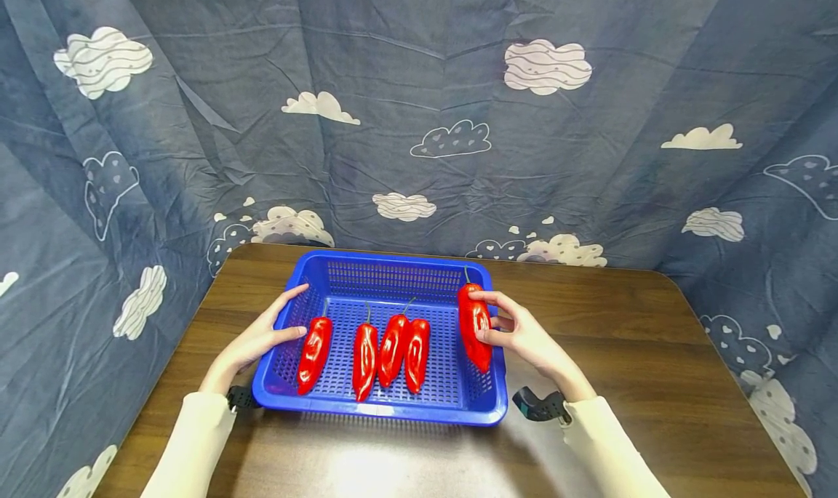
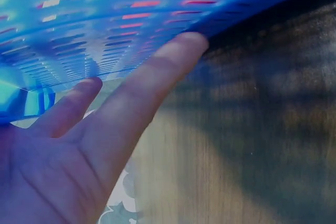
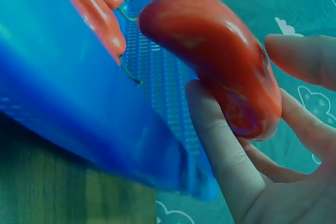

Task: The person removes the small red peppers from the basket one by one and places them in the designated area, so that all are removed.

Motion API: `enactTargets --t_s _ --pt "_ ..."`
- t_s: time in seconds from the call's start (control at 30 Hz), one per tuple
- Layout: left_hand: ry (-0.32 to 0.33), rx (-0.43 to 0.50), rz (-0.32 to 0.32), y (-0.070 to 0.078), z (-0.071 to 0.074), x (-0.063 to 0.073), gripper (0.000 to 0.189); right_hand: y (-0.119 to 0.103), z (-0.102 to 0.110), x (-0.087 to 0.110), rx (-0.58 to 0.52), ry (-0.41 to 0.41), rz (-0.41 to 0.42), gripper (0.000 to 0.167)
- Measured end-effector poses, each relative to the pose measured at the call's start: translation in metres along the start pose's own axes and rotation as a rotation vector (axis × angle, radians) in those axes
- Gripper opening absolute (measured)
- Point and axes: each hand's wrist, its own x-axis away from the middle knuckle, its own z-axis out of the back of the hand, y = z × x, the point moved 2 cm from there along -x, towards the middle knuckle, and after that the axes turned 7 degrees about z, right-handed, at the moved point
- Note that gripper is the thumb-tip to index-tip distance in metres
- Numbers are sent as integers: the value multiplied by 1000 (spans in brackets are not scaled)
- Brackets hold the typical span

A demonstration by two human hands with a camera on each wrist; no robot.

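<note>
My right hand [image 1: 520,331] pinches a glossy long red pepper [image 1: 473,323] between thumb and fingers, over the right end of the blue basket [image 1: 366,256]. Its green stem points to the far side in the head view. In the right wrist view, the held pepper [image 3: 210,40] appears raised at the basket's rim. My left hand [image 1: 258,338] lies along the basket's left side, thumb and index finger extended over the edge. From the left wrist, its straight fingers [image 2: 131,98] overlap the slotted wall. Several more red peppers [image 1: 365,360] lie on the basket floor, stems pointing away from me.
The basket stands on a brown wooden table [image 1: 602,323] with rounded far corners. Behind the table hangs a grey-blue curtain [image 1: 406,62] with cloud prints. Black wrist devices [image 1: 540,403] sit below both hands, near the basket's front corners.
</note>
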Motion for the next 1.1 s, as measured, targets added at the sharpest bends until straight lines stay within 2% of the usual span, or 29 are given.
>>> enactTargets --t_s 0.27,0.57,0.93,1.1 --pt "-1 35 30 -1 -1 1 73 6 8 2 16 61 39 53" --pt "9 73 47 -4 -2 0 72 8 18 7 2 99 29 53" --pt "19 64 23 -4 -3 -1 71 11 29 12 27 139 46 52" --pt "25 65 19 -5 -3 -1 71 16 34 16 -10 160 22 50"
